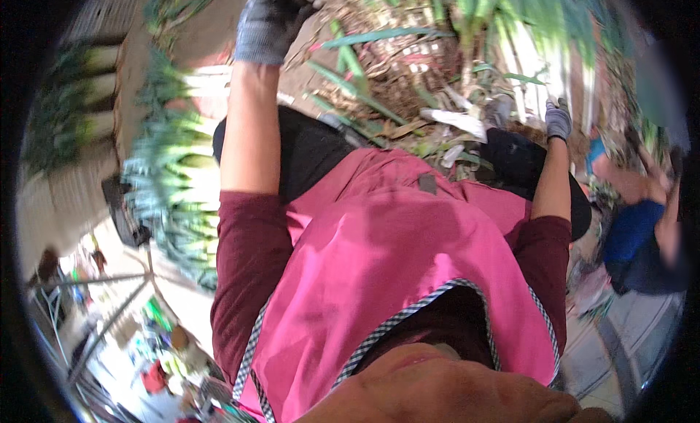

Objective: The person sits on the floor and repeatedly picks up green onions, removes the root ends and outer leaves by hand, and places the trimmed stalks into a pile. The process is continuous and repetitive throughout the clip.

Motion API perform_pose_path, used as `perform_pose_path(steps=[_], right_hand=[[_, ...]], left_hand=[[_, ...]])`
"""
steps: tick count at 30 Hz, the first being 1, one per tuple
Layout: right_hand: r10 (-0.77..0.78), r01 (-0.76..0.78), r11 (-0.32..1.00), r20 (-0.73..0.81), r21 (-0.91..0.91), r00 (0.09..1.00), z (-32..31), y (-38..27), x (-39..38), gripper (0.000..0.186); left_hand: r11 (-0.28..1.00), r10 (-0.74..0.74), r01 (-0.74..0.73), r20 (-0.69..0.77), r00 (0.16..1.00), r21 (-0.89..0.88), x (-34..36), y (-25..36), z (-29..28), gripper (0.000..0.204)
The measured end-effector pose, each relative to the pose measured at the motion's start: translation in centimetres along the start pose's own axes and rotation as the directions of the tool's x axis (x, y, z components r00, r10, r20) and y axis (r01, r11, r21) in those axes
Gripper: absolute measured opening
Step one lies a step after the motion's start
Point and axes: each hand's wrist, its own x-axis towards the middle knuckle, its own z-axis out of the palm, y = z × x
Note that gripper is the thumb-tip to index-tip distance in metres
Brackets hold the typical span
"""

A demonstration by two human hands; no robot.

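My left hand [275,22], in a grey knitted glove with a dark palm, reaches up at the top edge. Its fingers bend to the right and are partly cut off by the frame, so a grip cannot be made out. Below and beside it lie loose green leaves [357,66] and dry trimmings. At the right, my right hand [558,122] wears the same kind of glove. Its fingers curl in at the foot of upright leeks [558,62] with white stalks and green tops. What they hold, if anything, is too small and blurred to tell.
Stacked leeks [182,168] line the left side, with more bundles [87,95] beyond. A metal frame [109,328] stands at lower left among coloured items. White peelings [456,122] lie between my knees. Another person [642,233] sits close by on the right.
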Motion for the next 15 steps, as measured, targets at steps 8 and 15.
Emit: perform_pose_path(steps=[8,15], right_hand=[[-0.372,0.395,0.917,0.237,-0.056,0.897,12.7,-12.7,-5.3,0.035],[0.007,0.094,0.967,0.388,-0.239,0.922,13.0,-17.3,-7.7,0.034]], left_hand=[[0.999,0.035,-0.034,0.036,0.999,-0.038,1.5,1.7,-2.3,0.04],[1.0,0.026,-0.026,-0.061,0.998,0.002,-0.4,1.6,-1.5,0.033]])
